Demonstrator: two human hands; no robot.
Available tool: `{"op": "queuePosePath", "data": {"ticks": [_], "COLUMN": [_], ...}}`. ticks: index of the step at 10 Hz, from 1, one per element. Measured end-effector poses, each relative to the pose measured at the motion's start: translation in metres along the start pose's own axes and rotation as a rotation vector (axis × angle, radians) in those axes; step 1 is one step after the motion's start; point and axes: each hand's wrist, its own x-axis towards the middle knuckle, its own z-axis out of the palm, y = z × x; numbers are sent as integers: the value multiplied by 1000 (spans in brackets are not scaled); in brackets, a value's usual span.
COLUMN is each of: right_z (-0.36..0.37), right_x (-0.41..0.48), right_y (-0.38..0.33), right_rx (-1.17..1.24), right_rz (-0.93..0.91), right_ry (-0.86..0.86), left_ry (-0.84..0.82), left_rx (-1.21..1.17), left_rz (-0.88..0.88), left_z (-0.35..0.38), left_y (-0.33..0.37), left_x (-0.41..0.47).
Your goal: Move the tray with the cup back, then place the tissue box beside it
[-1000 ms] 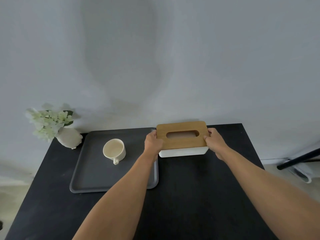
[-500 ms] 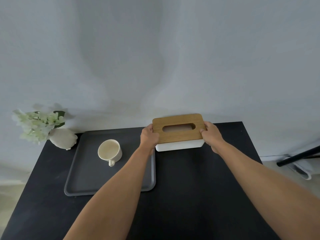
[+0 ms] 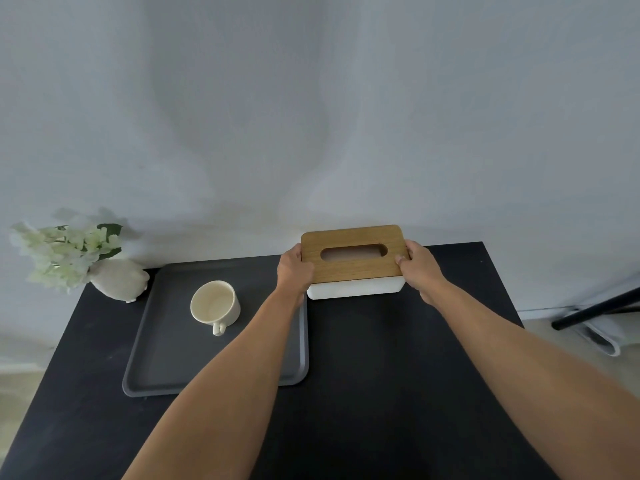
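A white tissue box (image 3: 353, 263) with a wooden slotted lid sits at the back of the black table, close to the wall. My left hand (image 3: 293, 271) grips its left end and my right hand (image 3: 420, 270) grips its right end. Just left of the box lies a grey tray (image 3: 166, 358), its right rim passing under my left wrist. A cream cup (image 3: 214, 306) stands on the tray with its handle toward me.
A white vase with pale flowers (image 3: 114, 278) stands at the table's back left corner, touching the tray's far left corner. The black table (image 3: 398, 375) ends at right near a black bar and a white object (image 3: 599, 337) on the floor.
Both hands have carried the tissue box a little farther back toward the wall. The tray and cup have stayed where they were.
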Motion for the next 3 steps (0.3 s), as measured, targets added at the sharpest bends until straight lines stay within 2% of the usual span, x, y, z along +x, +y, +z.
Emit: {"op": "queuePosePath", "data": {"ticks": [2, 3], "right_z": [0, -2], "right_x": [-15, -34], "right_y": [-8, -22], "right_rx": [-74, -35], "right_rz": [37, 30], "right_ry": [-12, 51], "left_ry": [11, 54], "left_rx": [113, 176], "left_rz": [-5, 4], "left_z": [-3, -11], "left_y": [11, 7], "left_x": [-15, -34]}}
